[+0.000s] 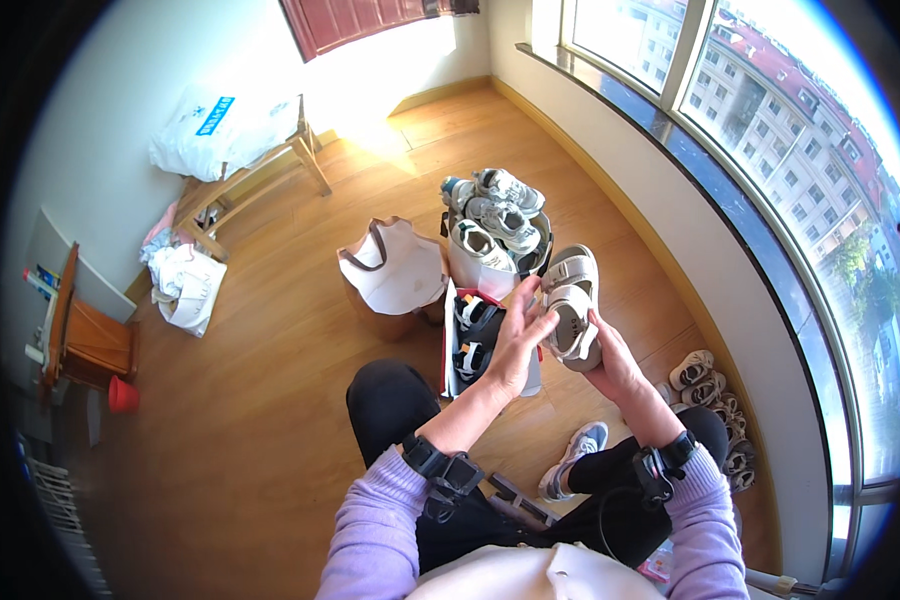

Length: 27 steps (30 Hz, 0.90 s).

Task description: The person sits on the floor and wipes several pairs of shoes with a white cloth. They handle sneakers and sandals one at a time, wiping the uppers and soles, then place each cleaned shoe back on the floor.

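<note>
My right hand (613,358) holds a light beige child's sandal (572,315) by its heel end, toe pointing away from me. At the sandal's left side is my left hand (516,343), fingers apart, its thumb at the strap; whether it grips the strap is not clear. Just below my left hand a shoe box (448,360) stands open with dark sandals (474,337) with white straps in it. Beyond it, a white container (474,276) is heaped with several sneakers (504,217). Left of that stands a paper bag (397,270) with a dark handle.
Several worn shoes (712,397) line the wall under the window at right. A wooden bench (311,154) carries a white plastic bag (217,135); a white bag of cloth (195,296) sits below. At far left are a red cup (123,394) and a wooden stool (101,341).
</note>
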Tool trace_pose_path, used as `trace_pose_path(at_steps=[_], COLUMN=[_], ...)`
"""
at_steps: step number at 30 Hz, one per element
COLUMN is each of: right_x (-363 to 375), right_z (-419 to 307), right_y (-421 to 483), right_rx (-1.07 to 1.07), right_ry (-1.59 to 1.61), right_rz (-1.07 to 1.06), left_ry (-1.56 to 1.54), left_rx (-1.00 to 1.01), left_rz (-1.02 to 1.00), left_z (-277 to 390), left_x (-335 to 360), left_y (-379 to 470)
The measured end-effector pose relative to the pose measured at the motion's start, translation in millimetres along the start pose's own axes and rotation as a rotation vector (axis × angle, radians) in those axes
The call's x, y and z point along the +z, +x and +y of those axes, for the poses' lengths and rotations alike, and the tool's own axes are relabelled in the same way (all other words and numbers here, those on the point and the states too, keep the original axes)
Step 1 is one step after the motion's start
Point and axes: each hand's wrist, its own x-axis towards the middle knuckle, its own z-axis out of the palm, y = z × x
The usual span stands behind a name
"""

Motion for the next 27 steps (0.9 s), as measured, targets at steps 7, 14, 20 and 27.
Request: trace_pose_path(at_steps=[7,14,20,27], right_x=[14.0,19.3,15.6,34.9], right_z=[6.8,-8.2,-26.2,-31.3], right_y=[3.0,4.7,4.7,4.6], right_rx=[0.006,-0.319,-0.42,-0.57], right_ry=[-0.123,-0.667,-0.44,-0.551], right_rz=[0.034,0.149,0.256,0.104], left_ry=[-0.374,-0.513,-0.317,-0.239], left_rx=[-0.301,-0.275,-0.151,-0.11], left_rz=[0.045,-0.047,-0.06,0.011], left_z=[-9.0,-0.3,5.5,6.3], left_x=[0.8,-17.0,-18.5,-27.1], left_y=[0.2,3.7,-2.0,-3.6])
